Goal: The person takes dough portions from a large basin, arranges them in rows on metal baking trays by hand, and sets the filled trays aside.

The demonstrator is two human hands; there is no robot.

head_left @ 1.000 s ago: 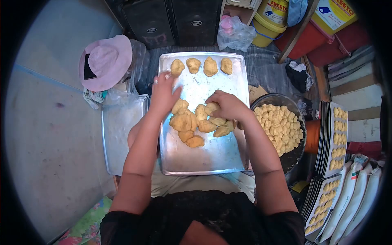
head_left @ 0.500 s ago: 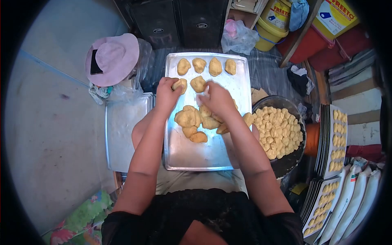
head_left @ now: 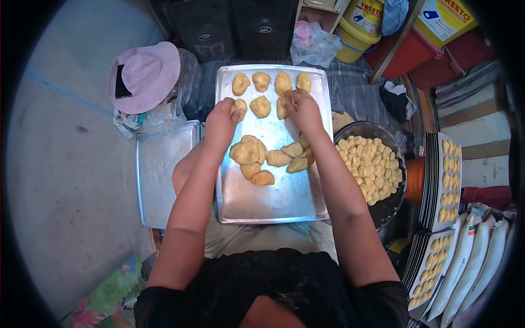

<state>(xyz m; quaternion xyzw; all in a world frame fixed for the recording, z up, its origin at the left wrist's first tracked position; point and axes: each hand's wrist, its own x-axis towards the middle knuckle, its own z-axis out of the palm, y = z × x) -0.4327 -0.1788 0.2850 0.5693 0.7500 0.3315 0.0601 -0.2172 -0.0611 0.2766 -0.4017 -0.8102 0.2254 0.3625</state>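
A metal baking tray [head_left: 257,205] lies in front of me, over my lap. My left hand [head_left: 220,117] is closed around a dough piece [head_left: 239,107] near the tray's left edge. With bent fingers, my right hand [head_left: 304,112] grips another dough piece [head_left: 281,108], partly hidden by the fingers. Between the hands sits a rounded dough lump [head_left: 260,106]. Farther back is a row of several similar lumps [head_left: 261,81]. Closer to me lie a larger dough mass [head_left: 249,149] and loose dough chunks [head_left: 279,158], some of them under my right forearm.
A black round pan [head_left: 389,210] full of small dough balls stands right of the tray. Beyond it are stacked trays [head_left: 442,218] of shaped dough. At left are empty metal trays [head_left: 164,180] and a pink hat [head_left: 143,71]. Yellow buckets [head_left: 358,33] stand at the back right.
My right hand has moved right and slightly away from me, from beside the middle lump to a dough piece farther right in that row. My left hand stays at its piece. The view has shifted slightly.
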